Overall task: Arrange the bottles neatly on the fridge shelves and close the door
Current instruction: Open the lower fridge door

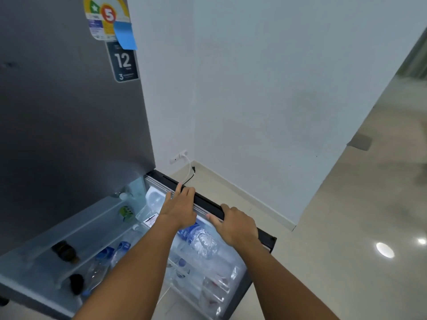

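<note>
I look down at a dark grey fridge whose lower door (245, 219) stands open to the right. My left hand (180, 207) lies flat on the door's top edge, fingers stretched over the seal. My right hand (235, 224) grips the same black top edge further out. Below them, clear water bottles with blue labels (198, 239) stand in the door rack. Inside the fridge, more clear bottles (101, 262) lie on the glass shelves (76, 227), with two dark round items (64, 250) beside them.
The closed upper door (69, 100) carries energy stickers and a blue note (124, 34). A white wall corner with a socket and cable (184, 162) stands right behind the open door. Glossy tiled floor (346, 227) spreads to the right.
</note>
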### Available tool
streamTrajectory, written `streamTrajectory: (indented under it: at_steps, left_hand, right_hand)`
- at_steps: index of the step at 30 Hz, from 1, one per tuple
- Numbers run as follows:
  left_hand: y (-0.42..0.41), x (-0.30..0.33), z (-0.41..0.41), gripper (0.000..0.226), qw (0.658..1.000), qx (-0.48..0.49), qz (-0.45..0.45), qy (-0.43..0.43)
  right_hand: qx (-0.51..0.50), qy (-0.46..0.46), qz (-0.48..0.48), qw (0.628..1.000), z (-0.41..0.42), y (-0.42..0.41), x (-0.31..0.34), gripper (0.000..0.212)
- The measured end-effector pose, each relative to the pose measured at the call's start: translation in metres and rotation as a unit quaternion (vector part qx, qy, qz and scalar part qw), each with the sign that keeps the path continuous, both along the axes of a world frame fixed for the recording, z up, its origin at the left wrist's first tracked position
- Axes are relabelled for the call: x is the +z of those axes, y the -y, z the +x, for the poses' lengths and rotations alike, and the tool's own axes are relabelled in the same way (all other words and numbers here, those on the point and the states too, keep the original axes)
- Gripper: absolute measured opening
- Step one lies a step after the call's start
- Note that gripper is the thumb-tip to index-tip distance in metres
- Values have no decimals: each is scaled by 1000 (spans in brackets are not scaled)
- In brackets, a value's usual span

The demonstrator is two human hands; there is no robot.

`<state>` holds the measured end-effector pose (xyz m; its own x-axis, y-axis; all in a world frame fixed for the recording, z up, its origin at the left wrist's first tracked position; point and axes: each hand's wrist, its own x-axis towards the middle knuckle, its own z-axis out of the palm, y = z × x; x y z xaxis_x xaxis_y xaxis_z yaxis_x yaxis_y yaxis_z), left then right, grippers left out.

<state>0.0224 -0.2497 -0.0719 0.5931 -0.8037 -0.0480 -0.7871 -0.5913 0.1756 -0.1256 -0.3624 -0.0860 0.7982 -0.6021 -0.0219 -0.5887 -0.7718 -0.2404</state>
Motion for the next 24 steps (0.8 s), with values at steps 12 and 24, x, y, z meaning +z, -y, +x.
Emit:
streamTrajectory:
  at_steps: [12, 24]
  left_hand:
    - [75, -9, 5, 37, 995, 88, -48, 23]
    - [89, -20, 19, 37, 991, 121, -58, -10]
  right_hand:
    - [103, 1, -15, 995, 33, 115, -3, 73]
    - [132, 17, -38, 990, 60, 149, -2, 73]
